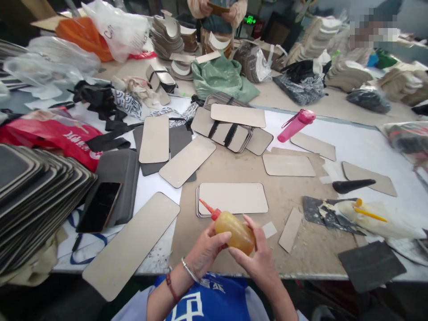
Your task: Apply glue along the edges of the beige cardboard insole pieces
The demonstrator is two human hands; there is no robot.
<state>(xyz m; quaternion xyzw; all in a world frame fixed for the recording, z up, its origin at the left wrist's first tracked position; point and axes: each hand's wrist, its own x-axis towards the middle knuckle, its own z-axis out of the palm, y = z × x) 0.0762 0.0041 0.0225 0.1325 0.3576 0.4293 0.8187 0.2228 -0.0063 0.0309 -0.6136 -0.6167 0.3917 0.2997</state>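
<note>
Both my hands hold a squeeze bottle (236,232) of amber liquid, tilted with its red nozzle pointing up and left. My left hand (209,249) wraps the bottle near its red cap, the thumb lying across its side. On the other end, my right hand (259,254) has its fingers and thumb around the base. Just beyond the bottle lies a small stack of beige rounded-corner panels (234,196) with dark edges. The nozzle tip is over the stack's left part in view; whether it touches I cannot tell.
Left are a phone (100,207) and a tall stack of grey panels (40,200). A long beige panel (133,245) overhangs the front edge. Right lie a pink umbrella-like item (296,125), a black-handled tool (352,185) and a yellow stick (371,211). Across the table stands another person (217,22).
</note>
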